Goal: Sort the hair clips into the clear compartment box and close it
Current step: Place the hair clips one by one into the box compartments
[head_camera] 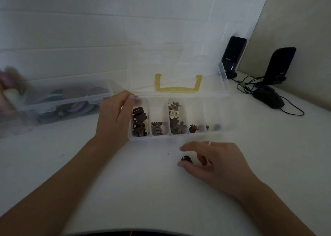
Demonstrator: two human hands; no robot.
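Observation:
The clear compartment box [180, 137] stands open on the white table, its lid [179, 69] with a yellow handle raised behind it. Several compartments hold brown, dark and cream hair clips [139, 123]. My left hand [116, 114] rests on the box's left end, fingers curled over its far left corner. My right hand [213, 162] lies on the table just in front of the box, thumb and fingers pinched around a small dark hair clip [186, 158] that touches the tabletop.
A second clear box [59, 101] with coloured round items sits at the left, blurred objects beside it. Two black speakers [232, 55], a black mouse [268, 98] and cables lie at the back right. A wall runs close behind the box.

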